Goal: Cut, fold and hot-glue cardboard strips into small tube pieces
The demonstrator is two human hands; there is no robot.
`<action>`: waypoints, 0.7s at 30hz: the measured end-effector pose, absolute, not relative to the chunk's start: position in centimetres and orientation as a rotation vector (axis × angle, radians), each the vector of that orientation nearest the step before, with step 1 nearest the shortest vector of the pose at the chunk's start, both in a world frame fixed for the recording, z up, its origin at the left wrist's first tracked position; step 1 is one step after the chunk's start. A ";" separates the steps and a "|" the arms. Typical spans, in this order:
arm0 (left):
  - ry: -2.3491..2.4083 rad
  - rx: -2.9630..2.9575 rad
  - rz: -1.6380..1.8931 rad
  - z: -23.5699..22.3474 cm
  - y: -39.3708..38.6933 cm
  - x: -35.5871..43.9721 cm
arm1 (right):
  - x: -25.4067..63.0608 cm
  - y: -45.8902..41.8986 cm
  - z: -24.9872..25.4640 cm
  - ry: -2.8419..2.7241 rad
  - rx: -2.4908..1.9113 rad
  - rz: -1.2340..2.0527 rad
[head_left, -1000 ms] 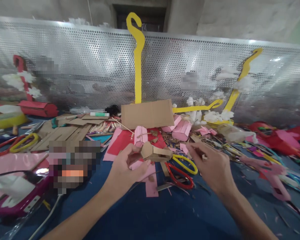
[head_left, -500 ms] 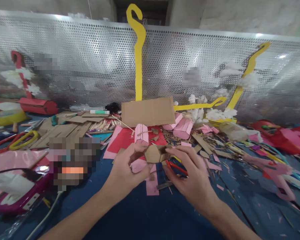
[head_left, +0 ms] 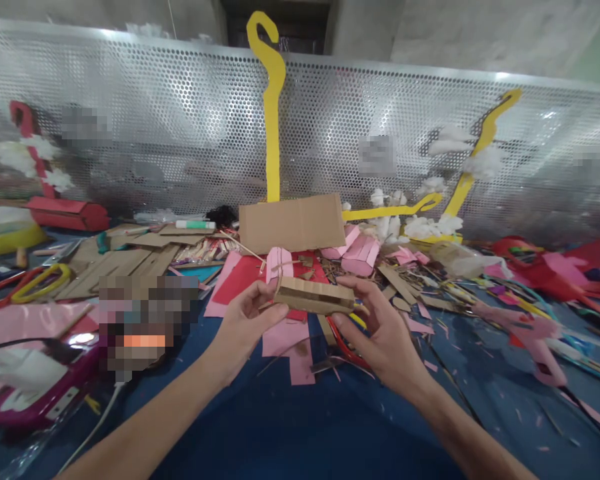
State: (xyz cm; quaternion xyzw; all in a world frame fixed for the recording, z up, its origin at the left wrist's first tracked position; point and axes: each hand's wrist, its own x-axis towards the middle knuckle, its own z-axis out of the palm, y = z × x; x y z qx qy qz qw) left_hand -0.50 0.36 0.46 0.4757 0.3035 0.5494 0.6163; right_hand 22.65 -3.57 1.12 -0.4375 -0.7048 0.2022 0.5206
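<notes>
While each hand [head_left: 250, 321] holds one end, folded cardboard [head_left: 307, 302] gapes.

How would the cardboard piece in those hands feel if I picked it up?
The cardboard piece is probably light, since it looks hollow through the gap along its side. It may feel fairly stiff, with straight folded walls, but could squash at that gap.

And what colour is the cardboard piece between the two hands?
The cardboard piece is light brown; the head view shows it.
</notes>
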 end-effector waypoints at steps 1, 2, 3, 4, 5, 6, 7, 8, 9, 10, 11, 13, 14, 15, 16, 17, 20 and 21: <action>0.696 1.062 1.251 0.4 0.4 -0.5 | 22.5 -3.6 1.1 -1.661 -1.011 0.573; 0.692 1.032 1.232 0.4 0.5 -0.5 | 22.3 -3.7 1.0 -1.635 -0.983 0.642; 0.691 1.005 1.214 0.4 0.6 -0.6 | 22.2 -3.7 1.0 -1.615 -0.963 0.692; 0.690 0.982 1.197 0.3 0.6 -0.6 | 22.1 -3.7 0.9 -1.599 -0.948 0.723; 0.692 0.965 1.185 0.3 0.7 -0.6 | 22.1 -3.7 0.8 -1.585 -0.936 0.744; 0.691 0.959 1.176 0.3 0.7 -0.6 | 22.1 -3.6 0.8 -1.574 -0.928 0.762; 0.688 0.961 1.171 0.3 0.7 -0.6 | 22.1 -3.6 0.7 -1.566 -0.922 0.774; 0.687 0.969 1.169 0.3 0.6 -0.6 | 22.1 -3.5 0.7 -1.563 -0.916 0.779; 0.687 0.982 1.169 0.3 0.6 -0.6 | 22.1 -3.5 0.7 -1.560 -0.910 0.777; 0.693 0.994 1.172 0.4 0.5 -0.5 | 22.1 -3.4 0.7 -1.559 -0.908 0.771; 0.701 1.002 1.175 0.5 0.4 -0.5 | 22.1 -3.4 0.7 -1.559 -0.909 0.762; 0.722 1.003 1.190 0.6 0.3 -0.4 | 22.1 -3.4 0.8 -1.559 -0.915 0.738; 0.731 0.999 1.193 0.7 0.3 -0.4 | 22.1 -3.4 0.8 -1.562 -0.918 0.733; 0.739 0.994 1.194 0.8 0.3 -0.4 | 22.1 -3.4 0.8 -1.566 -0.924 0.735; 0.746 0.990 1.193 0.8 0.2 -0.4 | 22.2 -3.4 0.8 -1.572 -0.931 0.741; 0.752 0.987 1.191 0.9 0.3 -0.4 | 22.2 -3.4 0.8 -1.577 -0.939 0.746; 0.755 0.984 1.192 1.0 0.3 -0.4 | 22.3 -3.5 0.7 -1.575 -0.967 0.738; 0.752 0.985 1.192 1.0 0.3 -0.4 | 22.3 -3.5 0.7 -1.564 -0.972 0.735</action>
